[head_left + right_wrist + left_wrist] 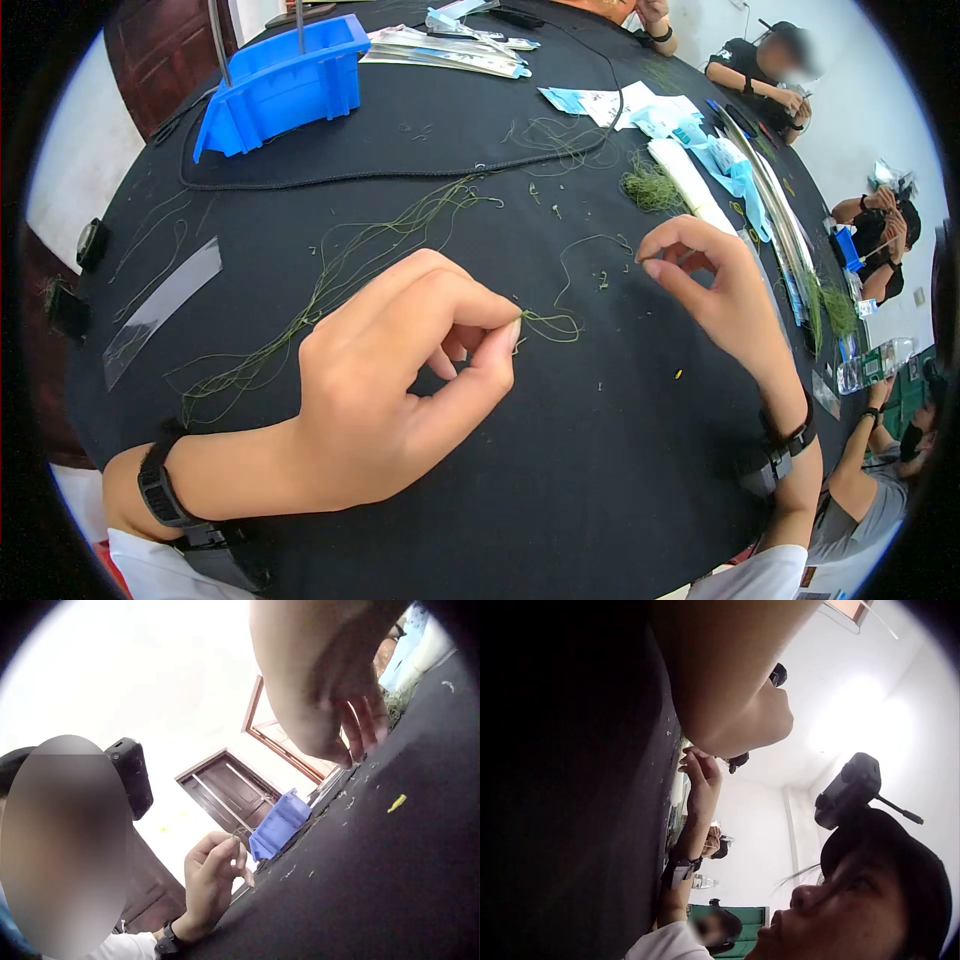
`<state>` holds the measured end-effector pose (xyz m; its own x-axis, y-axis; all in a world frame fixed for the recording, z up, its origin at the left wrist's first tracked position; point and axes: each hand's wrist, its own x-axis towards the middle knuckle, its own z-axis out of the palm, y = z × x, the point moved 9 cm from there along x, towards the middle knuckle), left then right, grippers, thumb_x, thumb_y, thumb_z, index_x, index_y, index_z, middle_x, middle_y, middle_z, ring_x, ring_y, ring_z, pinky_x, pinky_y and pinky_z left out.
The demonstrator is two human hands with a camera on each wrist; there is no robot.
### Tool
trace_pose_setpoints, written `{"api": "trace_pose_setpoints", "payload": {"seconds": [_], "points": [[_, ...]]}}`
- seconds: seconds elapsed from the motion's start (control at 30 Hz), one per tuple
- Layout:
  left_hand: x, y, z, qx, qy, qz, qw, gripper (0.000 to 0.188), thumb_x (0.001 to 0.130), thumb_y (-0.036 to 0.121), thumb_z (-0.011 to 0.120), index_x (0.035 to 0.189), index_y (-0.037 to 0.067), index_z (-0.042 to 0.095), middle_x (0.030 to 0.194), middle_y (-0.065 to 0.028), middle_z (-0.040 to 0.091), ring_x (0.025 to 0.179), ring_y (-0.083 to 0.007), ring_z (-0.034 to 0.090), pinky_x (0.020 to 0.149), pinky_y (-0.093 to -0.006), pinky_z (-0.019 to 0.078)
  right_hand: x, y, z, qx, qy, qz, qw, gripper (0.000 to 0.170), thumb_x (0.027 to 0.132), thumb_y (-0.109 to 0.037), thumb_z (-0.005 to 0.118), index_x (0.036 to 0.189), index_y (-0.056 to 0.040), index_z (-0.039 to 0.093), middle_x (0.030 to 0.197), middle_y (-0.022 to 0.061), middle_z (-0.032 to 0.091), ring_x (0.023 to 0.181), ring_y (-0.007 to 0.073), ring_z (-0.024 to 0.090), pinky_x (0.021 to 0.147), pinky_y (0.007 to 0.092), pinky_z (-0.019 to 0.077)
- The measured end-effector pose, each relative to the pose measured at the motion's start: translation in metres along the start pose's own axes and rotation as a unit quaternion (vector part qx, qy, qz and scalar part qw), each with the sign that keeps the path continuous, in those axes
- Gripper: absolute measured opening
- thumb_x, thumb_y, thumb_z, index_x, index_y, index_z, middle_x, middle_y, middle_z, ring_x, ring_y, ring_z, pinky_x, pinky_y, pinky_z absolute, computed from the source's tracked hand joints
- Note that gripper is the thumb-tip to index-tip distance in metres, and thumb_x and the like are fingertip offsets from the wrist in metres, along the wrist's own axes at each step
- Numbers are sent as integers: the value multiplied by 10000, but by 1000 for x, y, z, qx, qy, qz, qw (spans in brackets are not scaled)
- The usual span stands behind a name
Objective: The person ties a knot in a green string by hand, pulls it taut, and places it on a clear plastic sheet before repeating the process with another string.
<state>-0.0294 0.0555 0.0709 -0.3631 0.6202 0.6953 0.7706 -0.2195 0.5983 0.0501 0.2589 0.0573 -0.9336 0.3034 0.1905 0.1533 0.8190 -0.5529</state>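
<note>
My left hand (pixel 400 370) pinches a fine green thread (pixel 550 328) between thumb and forefinger, above the black-covered table. A small loop of it sticks out to the right of the fingertips, and a thin strand curves from there toward my right hand (pixel 715 285). That hand's thumb and forefinger meet at the far end of this strand, with the other fingers bent behind. In the right wrist view, the left hand (pixel 210 877) appears raised with the thread tip at its fingers. A bundle of long green threads (pixel 330 280) lies beyond the left hand.
A blue bin (pixel 290 90) stands at the back left, near a black cord (pixel 350 180). A clear plastic strip (pixel 165 305) lies left. A green tangle (pixel 655 187) and blue-white packets (pixel 670 115) lie back right. Tiny scraps and a yellow bit (pixel 678 375) dot the cloth. Other people sit around.
</note>
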Motion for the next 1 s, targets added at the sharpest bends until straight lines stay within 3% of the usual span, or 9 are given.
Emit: {"api": "trace_pose_setpoints", "payload": {"seconds": [0.17,0.37,0.57,0.67,0.77,0.8,0.9,1.0], "points": [[0,-1,0,-3,-1,-6,1000,113,750,-92,617,838,-21,615,763,-82,594,634,-94,562,518,-188,463,9,21,-2,-17,24,43,999,123,788,-35,659,898,-39,604,835,25,609,697,89,545,603,234,433],[0,-3,0,-14,-3,-14,1000,114,755,-91,617,846,-22,614,762,-81,591,634,-93,567,518,-189,468,20,26,3,-6,10,7,1000,98,779,-58,681,854,-40,621,737,0,574,617,78,474,579,224,409],[0,-3,1,-14,-4,-19,1000,110,755,-92,620,839,-21,616,761,-82,590,633,-94,569,513,-187,471,17,32,9,-24,0,45,999,62,787,-55,670,812,-40,614,718,-22,585,618,63,488,569,225,402],[0,-4,1,-16,-4,-18,1000,107,750,-92,624,830,-20,616,759,-81,591,632,-97,572,510,-189,473,16,27,6,26,21,21,999,61,789,-51,662,799,-34,605,749,-8,595,650,71,518,590,226,415],[0,-4,1,-10,-3,-12,1000,109,743,-92,627,822,-19,615,755,-81,591,630,-101,574,508,-190,473,10,-16,-7,64,62,-50,995,53,796,-48,653,798,-35,601,782,4,597,704,79,548,613,226,424],[0,-4,1,-7,-4,-9,1000,110,740,-93,628,820,-19,615,753,-81,590,629,-102,575,507,-190,473,6,-34,-10,51,60,-76,994,68,767,-7,656,792,-28,597,807,32,595,753,123,578,650,246,445],[0,-4,1,-8,-4,-15,1000,116,733,-98,629,816,-18,614,750,-82,590,623,-105,576,505,-192,468,-7,-79,-12,-25,53,-171,984,121,709,16,683,768,-30,588,837,49,581,781,146,565,718,250,438],[0,-1,1,3,-5,2,1000,125,731,-99,633,821,-14,615,750,-81,590,620,-105,576,503,-194,463,-14,-90,-4,-14,32,-172,985,154,654,43,701,732,-38,596,848,75,589,807,171,577,737,276,443]]}}
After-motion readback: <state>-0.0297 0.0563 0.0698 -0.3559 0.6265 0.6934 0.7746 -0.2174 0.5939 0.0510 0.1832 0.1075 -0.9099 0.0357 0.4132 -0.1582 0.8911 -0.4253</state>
